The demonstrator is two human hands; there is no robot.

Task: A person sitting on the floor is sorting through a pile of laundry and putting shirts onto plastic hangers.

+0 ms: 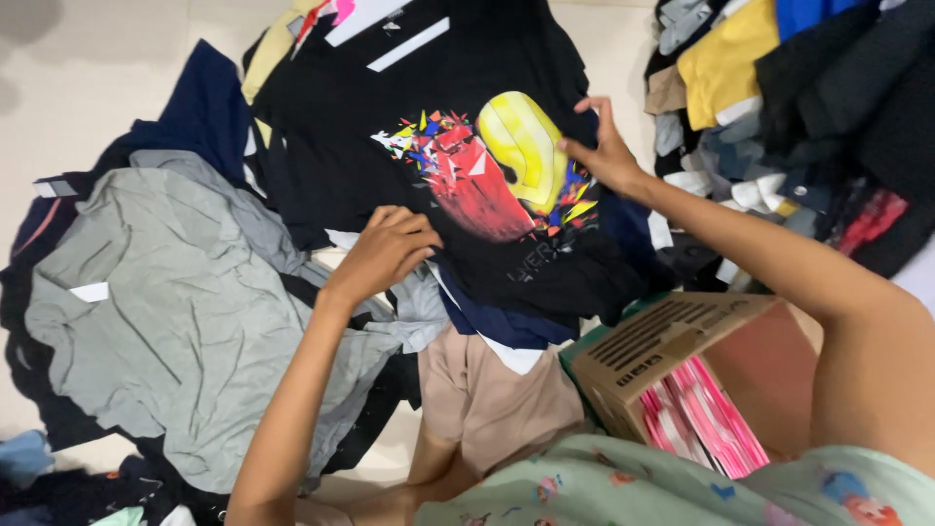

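Head view: our left hand (383, 255) has its fingers curled shut on the lower edge of the black T-shirt (390, 127), pinching the cloth. Our right hand (606, 151) lies with fingers spread and nearly flat on the same shirt, just beside its yellow and red print (497, 166), gripping nothing. The black T-shirt is spread out in front of us on top of other clothes. Left of the shirt lies a crumpled grey shirt (185, 312), touching it. Below the shirt's lower edge sits a beige garment (492, 394). Right of the shirt is a heap of mixed clothes (779, 107). Below and right of the shirt stands a cardboard box (672, 341) holding pink packets (706, 419).
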